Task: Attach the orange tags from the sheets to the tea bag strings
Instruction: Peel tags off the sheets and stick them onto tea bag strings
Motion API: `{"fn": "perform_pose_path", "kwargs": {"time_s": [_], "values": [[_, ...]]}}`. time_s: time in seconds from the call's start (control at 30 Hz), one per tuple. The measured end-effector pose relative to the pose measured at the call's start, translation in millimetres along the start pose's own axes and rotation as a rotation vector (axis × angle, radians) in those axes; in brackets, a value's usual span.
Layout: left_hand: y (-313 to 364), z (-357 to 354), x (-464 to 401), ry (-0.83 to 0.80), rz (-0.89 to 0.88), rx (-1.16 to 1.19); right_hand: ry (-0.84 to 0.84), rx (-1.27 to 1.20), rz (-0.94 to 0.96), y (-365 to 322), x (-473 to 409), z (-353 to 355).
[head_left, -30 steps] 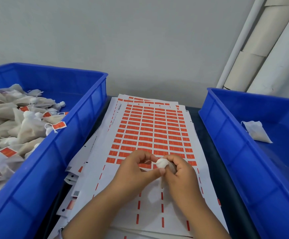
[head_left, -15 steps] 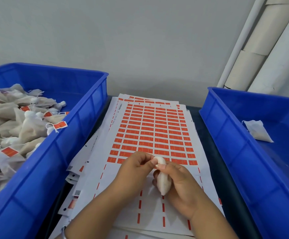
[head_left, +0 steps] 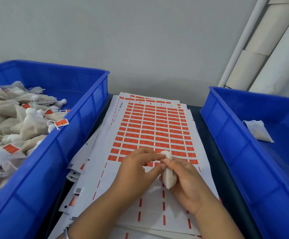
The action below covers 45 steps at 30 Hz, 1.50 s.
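A stack of white sheets [head_left: 150, 128] printed with rows of orange tags lies between two blue bins. Over the sheet's near part, my right hand [head_left: 186, 183] grips a small white tea bag [head_left: 168, 177], which hangs tilted from its fingers. My left hand [head_left: 137, 171] meets it from the left, its thumb and forefinger pinching the bag's gathered top [head_left: 166, 154]. The string is too fine to make out. The lowest rows of the top sheet have their tags gone, leaving white gaps.
A blue bin [head_left: 81, 128] on the left is heaped with tea bags, several carrying orange tags. The blue bin [head_left: 230, 138] on the right holds one tea bag [head_left: 257, 131]. Cardboard tubes [head_left: 254, 54] lean in the back right corner against a grey wall.
The tea bag, held bunched between both hands a second ago, now hangs down from my right hand. My left hand's fingers have shifted at its top.
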<state>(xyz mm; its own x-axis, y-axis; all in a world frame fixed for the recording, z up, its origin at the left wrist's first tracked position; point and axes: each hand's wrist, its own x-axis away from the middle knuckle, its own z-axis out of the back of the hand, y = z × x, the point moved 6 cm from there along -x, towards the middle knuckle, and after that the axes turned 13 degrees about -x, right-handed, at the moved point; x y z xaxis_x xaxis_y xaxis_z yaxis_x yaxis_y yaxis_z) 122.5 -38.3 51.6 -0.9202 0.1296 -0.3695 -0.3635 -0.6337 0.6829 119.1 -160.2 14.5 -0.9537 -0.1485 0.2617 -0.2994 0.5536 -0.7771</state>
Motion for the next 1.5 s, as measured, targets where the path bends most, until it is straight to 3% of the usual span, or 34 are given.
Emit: {"fn": "perform_pose_path", "kwargs": {"time_s": [0.13,0.33,0.5,1.0,1.2,1.5], "values": [[-5.6,3.9,-2.1,0.05,0.022,-0.014,0.048,0.016,0.022,0.9,-0.6,2.7],[-17.4,6.7,-3.9,0.07,0.201,0.033,0.09,0.039,0.049,-3.8,0.0,7.5],[-6.2,-1.3,-3.8,-0.05,0.039,-0.004,0.07,0.057,0.032,0.0,-1.7,6.7],[-19.5,-12.2,-1.9,-0.181,0.139,-0.147,0.157,0.268,0.094,-1.6,0.2,6.0],[-24.9,0.8,-10.4,-0.031,0.176,-0.268,0.111,0.321,0.065,-1.0,-0.4,5.1],[-31.0,21.7,-11.7,0.14,0.183,-0.266,-0.161,0.361,-0.06,3.4,7.0,-13.1]]}}
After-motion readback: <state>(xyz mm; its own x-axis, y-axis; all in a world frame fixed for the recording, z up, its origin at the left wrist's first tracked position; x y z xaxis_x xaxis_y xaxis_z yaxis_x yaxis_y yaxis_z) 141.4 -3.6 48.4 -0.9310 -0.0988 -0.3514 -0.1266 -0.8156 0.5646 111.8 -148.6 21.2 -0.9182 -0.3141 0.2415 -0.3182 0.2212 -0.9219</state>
